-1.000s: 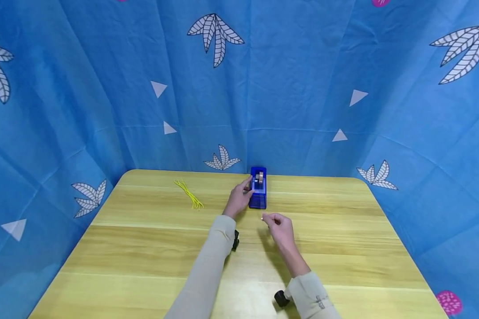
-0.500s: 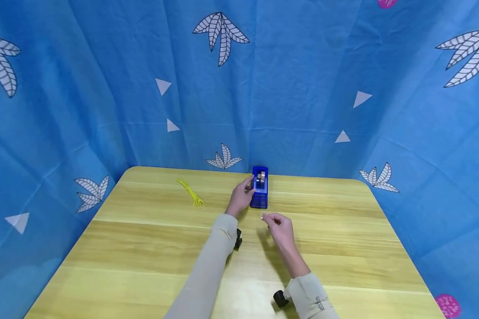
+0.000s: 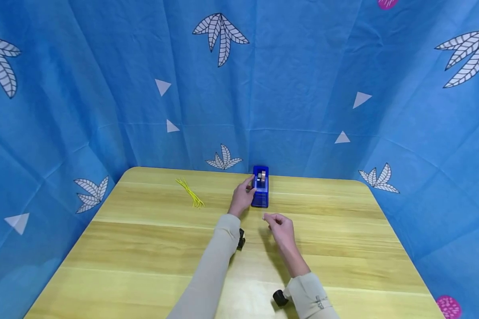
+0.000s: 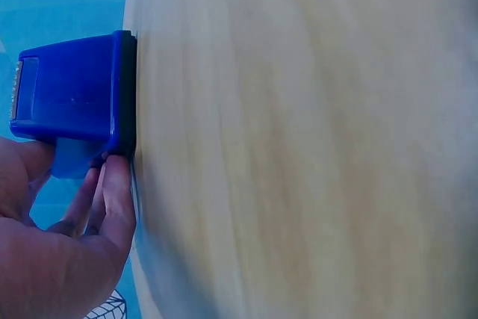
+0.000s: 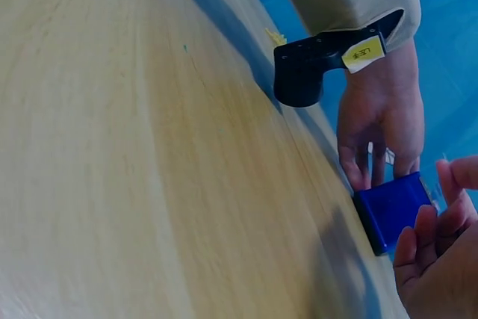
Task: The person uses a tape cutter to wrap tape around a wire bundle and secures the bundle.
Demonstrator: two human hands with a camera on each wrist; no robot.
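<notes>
Steadying a blue tape dispenser point(image 3: 260, 199) on the surface point(image 3: 343, 221), just below frame centre: left hand point(image 3: 241, 197) grips its left side, right hand point(image 3: 281, 227), lower right, pinches a small pale bit point(image 3: 264, 217), probably tape, can't tell if attached. Likely tape-drawing step; next move seems to call for a firm left hold and clean tear.

Translucent blue plastic tape dispenser point(image 3: 260, 195) upright near far edge of yellow wooden table point(image 3: 143, 248), pale roll point(image 3: 263, 176) inside, left hand point(image 3: 241, 198) gripping its side; tiny whitish piece point(image 3: 264, 217) pinched in right hand point(image 3: 282, 227)
</notes>
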